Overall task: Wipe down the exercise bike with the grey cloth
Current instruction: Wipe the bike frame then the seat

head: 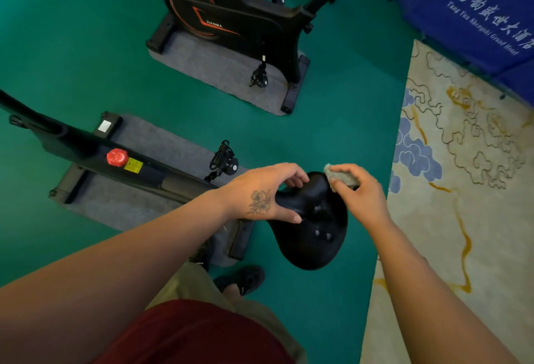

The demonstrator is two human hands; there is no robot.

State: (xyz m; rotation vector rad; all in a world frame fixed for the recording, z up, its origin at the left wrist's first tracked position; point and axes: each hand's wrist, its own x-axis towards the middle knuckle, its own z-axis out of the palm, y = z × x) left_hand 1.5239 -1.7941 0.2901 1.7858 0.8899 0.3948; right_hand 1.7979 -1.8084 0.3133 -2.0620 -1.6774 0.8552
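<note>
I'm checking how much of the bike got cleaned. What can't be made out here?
- Saddle nose: head view, covered by the left hand.
- Grey cloth: mostly hidden inside the right hand.
- Handlebars: cut off by the left edge.
- Yellow label: text too small.

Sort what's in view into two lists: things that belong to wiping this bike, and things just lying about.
Part of the job:
- grey cloth, gripped in the right hand
- black saddle of the near bike, steadied by the left hand
- near bike's frame with the red knob

Just lying about:
- second exercise bike behind
- patterned carpet
- blue banner
</note>
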